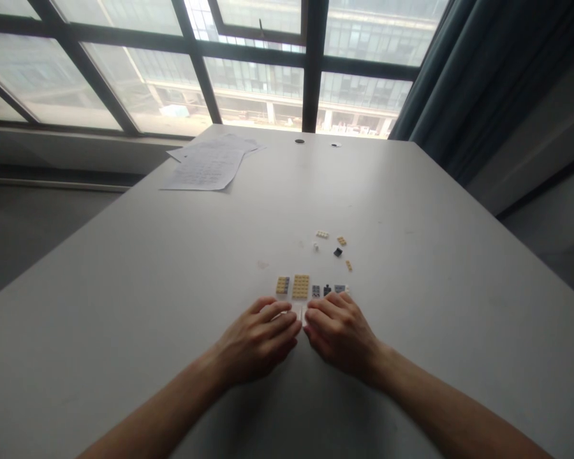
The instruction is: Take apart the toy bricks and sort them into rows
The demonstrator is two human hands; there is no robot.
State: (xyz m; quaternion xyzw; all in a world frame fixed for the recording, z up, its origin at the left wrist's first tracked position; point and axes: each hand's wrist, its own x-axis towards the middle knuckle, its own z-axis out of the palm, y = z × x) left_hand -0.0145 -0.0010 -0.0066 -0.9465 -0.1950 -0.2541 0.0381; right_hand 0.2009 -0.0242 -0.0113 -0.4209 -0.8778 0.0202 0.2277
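Note:
My left hand [263, 338] and my right hand [342, 335] meet low over the table, fingertips almost touching. Both have their fingers curled and pressed together. A small pale piece [300, 313] shows in the narrow gap between them; what each hand grips is mostly hidden. Just beyond the fingers lies a row of toy building bricks: a tan-and-grey plate [282, 285], a larger tan plate [301, 287], a dark grey piece [316, 291], a black piece [327, 290] and a grey plate [339, 289]. My right fingers partly cover the row's right end.
Farther out lie loose bricks: a white plate [322, 234], a small white piece [316, 247], a tan plate [341, 241], a black piece [338, 252] and a narrow tan plate [349, 265]. Paper sheets [205, 167] rest at the white table's far left, before a window.

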